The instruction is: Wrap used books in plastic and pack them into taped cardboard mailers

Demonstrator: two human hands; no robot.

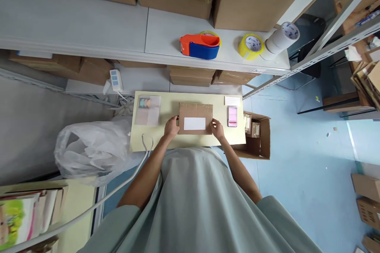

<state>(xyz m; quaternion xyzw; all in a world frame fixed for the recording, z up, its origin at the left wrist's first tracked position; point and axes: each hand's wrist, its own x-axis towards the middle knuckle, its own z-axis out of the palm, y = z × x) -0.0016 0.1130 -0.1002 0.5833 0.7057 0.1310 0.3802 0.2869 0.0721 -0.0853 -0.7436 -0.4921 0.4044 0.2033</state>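
A closed cardboard box (196, 111) with a white label (194, 123) on its top lies on the pale yellow table (166, 142). My left hand (171, 127) grips the box's left edge, fingers curled against its side. At the opposite edge, my right hand (217, 129) holds the box with thumb and fingers closed on it. Right of the box lies a phone (232, 116) with a pink screen, below a white slip of paper (232, 101). A clear plastic packet (147, 110) with a coloured print is on the table's left part.
On the shelf above stand a red and blue tape dispenser (199, 46), yellow tape (251, 46) and white rolls (282, 38). An open carton (264, 138) with small boxes is right of the table. A plastic bag (92, 146) and a white cable (118, 187) are on the left.
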